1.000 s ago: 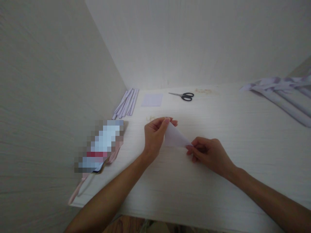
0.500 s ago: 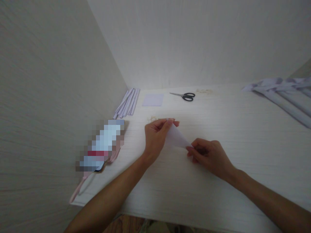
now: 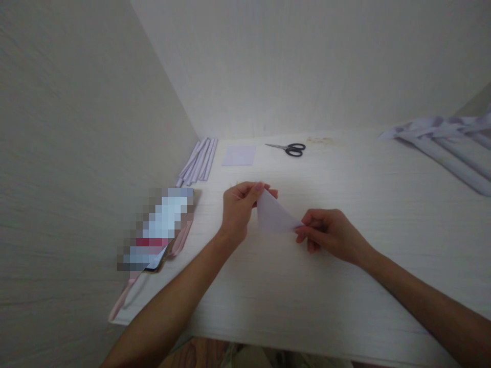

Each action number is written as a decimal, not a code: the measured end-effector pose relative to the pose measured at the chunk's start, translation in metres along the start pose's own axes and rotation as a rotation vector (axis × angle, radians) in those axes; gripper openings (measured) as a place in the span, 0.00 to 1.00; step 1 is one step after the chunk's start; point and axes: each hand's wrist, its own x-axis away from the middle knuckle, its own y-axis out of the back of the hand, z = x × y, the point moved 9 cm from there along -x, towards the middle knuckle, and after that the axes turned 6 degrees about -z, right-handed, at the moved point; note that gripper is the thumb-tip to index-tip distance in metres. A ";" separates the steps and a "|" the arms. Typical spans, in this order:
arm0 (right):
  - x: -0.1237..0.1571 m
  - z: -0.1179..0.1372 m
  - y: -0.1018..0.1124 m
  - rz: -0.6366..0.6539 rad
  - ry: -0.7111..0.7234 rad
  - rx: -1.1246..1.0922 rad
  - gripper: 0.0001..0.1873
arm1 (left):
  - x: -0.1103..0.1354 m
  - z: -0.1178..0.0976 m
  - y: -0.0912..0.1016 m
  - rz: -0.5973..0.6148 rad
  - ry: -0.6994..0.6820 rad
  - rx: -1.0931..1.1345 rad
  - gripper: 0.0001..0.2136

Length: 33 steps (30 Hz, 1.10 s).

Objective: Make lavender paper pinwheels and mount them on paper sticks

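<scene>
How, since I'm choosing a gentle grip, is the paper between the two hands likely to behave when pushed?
The paper is probably light, as it looks thin. It may bend easily, being pinched near its upper corner by the left hand and its right corner by the right hand. Its flat shape makes rolling unlikely.

place: indoor nook; home or office unclear; signs: white tabletop (image 3: 345, 301); pale walls (image 3: 307, 66); scissors (image 3: 286, 148); wood-grain floor (image 3: 197, 353)

Phone (image 3: 161, 225) pixelated (unreadable); paper rolls (image 3: 445, 161) cut off at right; fingers (image 3: 256, 191) partly hide the held sheet (image 3: 273, 215).
</scene>
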 end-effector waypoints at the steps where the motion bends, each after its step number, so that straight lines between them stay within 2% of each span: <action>1: 0.000 0.000 0.000 0.006 0.000 -0.006 0.11 | 0.000 0.001 0.000 -0.001 0.009 0.007 0.10; 6: 0.000 0.000 0.000 0.077 0.001 -0.041 0.12 | 0.001 0.006 -0.003 0.002 0.080 0.053 0.08; 12: 0.001 -0.002 -0.005 0.140 -0.010 -0.113 0.14 | 0.001 0.027 -0.007 0.029 0.266 0.147 0.07; 18: -0.006 -0.001 0.001 0.026 0.029 -0.166 0.14 | -0.001 0.023 -0.006 0.021 0.153 0.118 0.09; 25: -0.004 0.000 -0.001 0.033 0.016 -0.128 0.12 | 0.009 0.034 -0.019 0.146 0.266 0.124 0.11; 33: -0.005 0.000 -0.002 0.058 0.050 -0.125 0.11 | 0.005 0.034 -0.013 0.115 0.254 0.060 0.12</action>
